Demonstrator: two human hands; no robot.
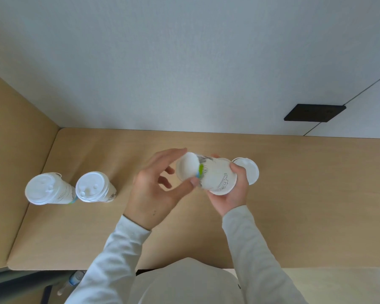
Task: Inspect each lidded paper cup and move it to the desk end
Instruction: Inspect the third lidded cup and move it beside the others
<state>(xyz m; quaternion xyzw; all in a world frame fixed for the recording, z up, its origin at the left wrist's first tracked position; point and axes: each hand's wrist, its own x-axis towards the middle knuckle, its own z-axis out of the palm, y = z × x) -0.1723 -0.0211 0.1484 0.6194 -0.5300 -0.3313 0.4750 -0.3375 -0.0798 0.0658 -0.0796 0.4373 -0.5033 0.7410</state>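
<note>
Nearest me were my pale sleeves (259, 249), and above them both hands held one paper cup (208, 174) tipped on its side over the middle of the desk (316, 205), its base turned toward me. My right hand (233, 194) was wrapped around the rim end with fingers curled against the wall, while my left hand (156, 189) pinched the base end between thumb and fingertips, the other fingers loosely spread. At three o'clock from the cup a lid (249, 171) showed just behind my right hand, and at nine o'clock two lidded cups (51, 189) (94, 187) stood upright near the desk's end.
</note>
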